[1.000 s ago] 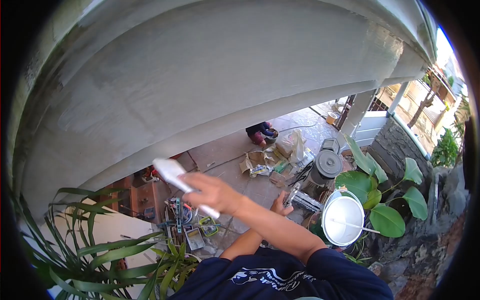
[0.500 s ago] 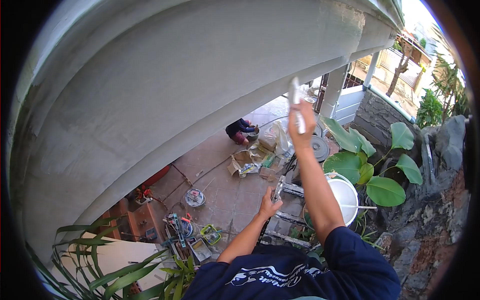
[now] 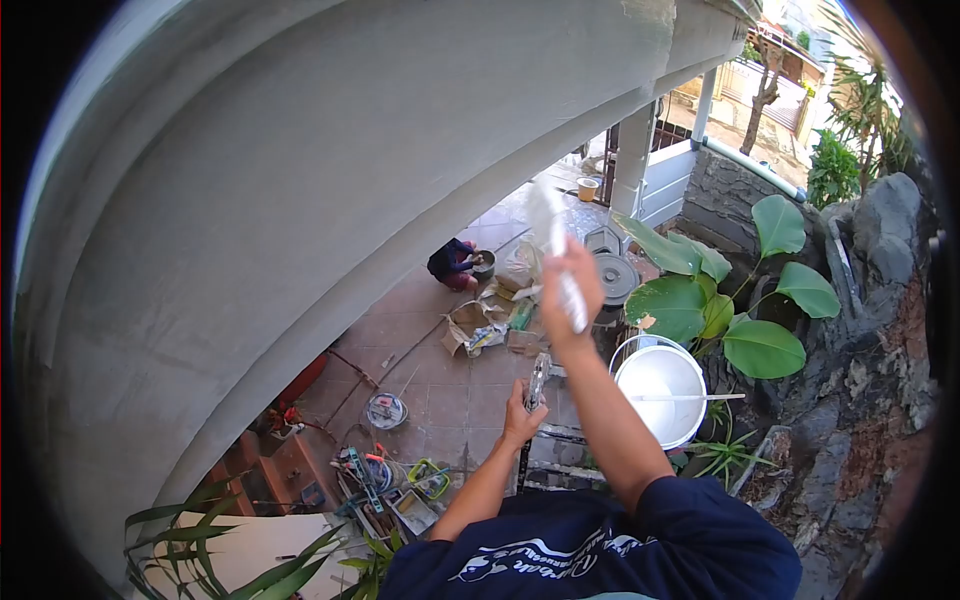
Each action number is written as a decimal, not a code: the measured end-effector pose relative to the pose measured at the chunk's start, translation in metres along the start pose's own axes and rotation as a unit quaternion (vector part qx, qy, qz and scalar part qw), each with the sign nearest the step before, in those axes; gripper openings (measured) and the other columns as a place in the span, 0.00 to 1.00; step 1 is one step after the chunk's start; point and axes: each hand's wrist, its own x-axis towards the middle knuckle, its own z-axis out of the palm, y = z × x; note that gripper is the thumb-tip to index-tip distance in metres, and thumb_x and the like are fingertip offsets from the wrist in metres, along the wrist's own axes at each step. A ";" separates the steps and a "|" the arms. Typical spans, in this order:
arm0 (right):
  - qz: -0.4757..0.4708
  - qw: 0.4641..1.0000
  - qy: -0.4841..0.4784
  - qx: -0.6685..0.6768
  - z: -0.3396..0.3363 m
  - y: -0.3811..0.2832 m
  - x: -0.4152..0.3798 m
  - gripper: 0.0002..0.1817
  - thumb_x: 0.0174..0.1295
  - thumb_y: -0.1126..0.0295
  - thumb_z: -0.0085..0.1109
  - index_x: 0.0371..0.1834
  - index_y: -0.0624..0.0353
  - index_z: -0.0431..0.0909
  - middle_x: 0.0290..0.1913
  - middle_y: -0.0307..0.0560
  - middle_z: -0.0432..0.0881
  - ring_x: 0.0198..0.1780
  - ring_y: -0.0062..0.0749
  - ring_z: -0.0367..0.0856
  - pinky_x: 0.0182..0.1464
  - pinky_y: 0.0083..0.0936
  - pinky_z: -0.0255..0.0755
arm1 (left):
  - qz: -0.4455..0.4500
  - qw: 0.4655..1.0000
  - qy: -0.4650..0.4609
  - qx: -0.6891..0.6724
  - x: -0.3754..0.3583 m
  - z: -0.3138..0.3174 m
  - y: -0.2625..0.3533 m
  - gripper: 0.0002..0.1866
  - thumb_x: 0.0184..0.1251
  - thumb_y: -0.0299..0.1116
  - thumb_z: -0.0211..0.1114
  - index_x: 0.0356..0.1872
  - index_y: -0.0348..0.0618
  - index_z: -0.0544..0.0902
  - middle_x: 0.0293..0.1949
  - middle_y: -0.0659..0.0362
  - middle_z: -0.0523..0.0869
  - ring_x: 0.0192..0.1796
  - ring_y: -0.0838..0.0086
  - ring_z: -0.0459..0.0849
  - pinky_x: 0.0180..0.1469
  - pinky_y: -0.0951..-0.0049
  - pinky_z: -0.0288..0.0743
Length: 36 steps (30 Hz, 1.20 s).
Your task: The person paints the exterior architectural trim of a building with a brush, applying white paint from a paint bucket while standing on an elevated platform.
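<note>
My right hand (image 3: 572,290) is raised and closed around the handle of a white paintbrush (image 3: 549,222), whose blurred head points up, close to the lower edge of the curved grey wall (image 3: 330,180). Lower down, my left hand (image 3: 522,415) is wrapped round the top of a paint-spattered ladder (image 3: 539,372). To the right of my right forearm is a white bucket (image 3: 625,378) with a thin white stick across its mouth.
Far below, a co-worker (image 3: 452,265) crouches over a dark bucket (image 3: 485,266) on the tiled floor (image 3: 405,345). Torn bags (image 3: 475,325), a small paint pail (image 3: 386,410) and several tools (image 3: 360,475) lie around. Large leaves (image 3: 765,349) and rough rock (image 3: 850,400) border the right.
My right hand and the brush have shifted left and slightly down in view. The whole scene has slid left as the camera turned; the white bucket now shows more fully. My left hand keeps its hold.
</note>
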 end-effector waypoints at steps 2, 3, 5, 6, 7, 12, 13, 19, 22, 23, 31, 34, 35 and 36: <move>0.050 0.996 0.065 -0.027 -0.005 0.059 0.036 0.06 0.58 0.78 0.64 0.38 0.63 0.81 0.45 0.56 0.84 0.47 0.46 0.85 0.50 0.33 0.76 | -0.040 0.999 -0.015 -0.018 0.000 -0.002 0.008 0.22 0.52 0.30 0.68 0.48 0.39 0.71 0.29 0.62 0.80 0.32 0.77 0.78 0.38 0.73 0.73; 0.077 0.993 0.086 -0.026 -0.005 0.086 0.050 0.05 0.58 0.79 0.63 0.38 0.64 0.81 0.45 0.55 0.85 0.47 0.47 0.84 0.51 0.33 0.76 | -0.040 0.999 -0.015 -0.020 -0.001 -0.001 0.008 0.22 0.52 0.30 0.67 0.48 0.39 0.72 0.30 0.62 0.80 0.32 0.77 0.78 0.38 0.73 0.73; 0.062 0.993 0.088 -0.049 0.000 0.127 0.076 0.05 0.57 0.80 0.61 0.36 0.64 0.81 0.45 0.54 0.84 0.47 0.47 0.84 0.53 0.33 0.74 | -0.037 0.999 -0.013 -0.022 0.000 -0.002 0.007 0.23 0.52 0.30 0.67 0.50 0.39 0.72 0.30 0.61 0.80 0.33 0.77 0.78 0.38 0.73 0.73; 0.059 0.995 0.067 -0.047 0.002 0.141 0.082 0.05 0.57 0.80 0.61 0.36 0.64 0.81 0.44 0.54 0.84 0.48 0.47 0.83 0.54 0.34 0.73 | -0.042 0.999 -0.017 -0.015 -0.001 -0.002 0.008 0.24 0.51 0.30 0.67 0.51 0.38 0.72 0.30 0.61 0.80 0.33 0.77 0.78 0.39 0.73 0.73; 0.055 0.997 0.045 -0.044 0.006 0.149 0.088 0.05 0.56 0.80 0.60 0.36 0.64 0.81 0.43 0.54 0.84 0.48 0.47 0.82 0.54 0.35 0.73 | -0.045 0.999 -0.019 -0.009 -0.001 -0.003 0.009 0.25 0.51 0.30 0.67 0.52 0.38 0.72 0.30 0.61 0.80 0.33 0.77 0.78 0.39 0.73 0.73; 0.016 1.000 -0.014 -0.023 0.042 0.082 0.050 0.04 0.56 0.80 0.60 0.35 0.63 0.80 0.42 0.56 0.81 0.50 0.50 0.79 0.56 0.38 0.70 | -0.026 1.000 0.004 0.001 -0.003 -0.005 0.013 0.23 0.53 0.32 0.67 0.51 0.40 0.72 0.35 0.58 0.83 0.39 0.75 0.80 0.45 0.72 0.75; 0.031 0.999 -0.022 -0.025 0.047 0.054 0.033 0.04 0.56 0.80 0.60 0.34 0.63 0.80 0.41 0.56 0.81 0.50 0.50 0.78 0.56 0.38 0.70 | -0.036 0.999 -0.002 0.014 -0.004 -0.005 0.007 0.28 0.52 0.33 0.68 0.55 0.38 0.71 0.41 0.53 0.83 0.45 0.68 0.82 0.50 0.67 0.75; 0.040 0.969 -0.170 0.176 0.070 -0.128 -0.089 0.06 0.52 0.82 0.65 0.30 0.61 0.78 0.49 0.61 0.75 0.53 0.50 0.78 0.55 0.40 0.75 | 0.082 0.990 0.078 0.088 -0.011 -0.010 0.021 0.33 0.51 0.35 0.69 0.59 0.35 0.69 0.47 0.44 0.83 0.51 0.56 0.83 0.56 0.60 0.73; -0.049 0.905 -0.269 0.326 0.093 -0.190 -0.152 0.08 0.48 0.81 0.68 0.31 0.61 0.80 0.55 0.62 0.73 0.55 0.52 0.78 0.54 0.40 0.77 | 0.053 0.995 0.055 0.060 -0.008 -0.010 0.007 0.32 0.50 0.34 0.67 0.58 0.34 0.69 0.45 0.42 0.83 0.50 0.55 0.83 0.56 0.60 0.73; -0.072 0.874 -0.325 0.354 0.101 -0.208 -0.165 0.10 0.46 0.80 0.68 0.33 0.61 0.81 0.56 0.64 0.73 0.54 0.54 0.78 0.52 0.41 0.78 | 0.008 0.999 0.027 0.033 -0.008 -0.008 -0.002 0.32 0.49 0.34 0.67 0.58 0.34 0.69 0.45 0.41 0.83 0.51 0.55 0.83 0.56 0.60 0.73; -0.156 0.756 -0.478 0.418 0.135 -0.211 -0.156 0.11 0.44 0.80 0.67 0.33 0.61 0.81 0.55 0.64 0.77 0.51 0.51 0.81 0.50 0.37 0.79 | -0.018 0.998 0.050 -0.028 -0.008 -0.004 -0.014 0.34 0.49 0.36 0.69 0.59 0.34 0.69 0.45 0.43 0.84 0.47 0.56 0.84 0.55 0.60 0.75; -0.077 0.843 -0.397 0.355 0.099 -0.145 -0.121 0.07 0.53 0.83 0.65 0.33 0.60 0.82 0.54 0.61 0.78 0.52 0.46 0.82 0.50 0.35 0.79 | -0.109 0.959 0.050 -0.255 -0.011 0.014 -0.055 0.36 0.48 0.38 0.71 0.60 0.34 0.69 0.46 0.43 0.84 0.48 0.54 0.84 0.56 0.59 0.75; -0.083 0.880 -0.297 0.360 0.094 -0.119 -0.120 0.05 0.54 0.82 0.65 0.30 0.61 0.80 0.52 0.60 0.79 0.52 0.47 0.82 0.51 0.37 0.79 | -0.092 0.976 0.041 -0.192 -0.007 0.009 -0.044 0.37 0.47 0.39 0.71 0.61 0.35 0.69 0.47 0.43 0.84 0.49 0.53 0.84 0.57 0.59 0.75; -0.086 0.940 -0.247 0.221 0.075 -0.092 -0.112 0.05 0.53 0.82 0.65 0.27 0.61 0.79 0.51 0.59 0.80 0.50 0.46 0.82 0.51 0.35 0.80 | -0.074 0.989 0.034 -0.127 -0.004 0.005 -0.033 0.38 0.47 0.40 0.72 0.61 0.35 0.68 0.48 0.42 0.83 0.50 0.51 0.84 0.58 0.58 0.75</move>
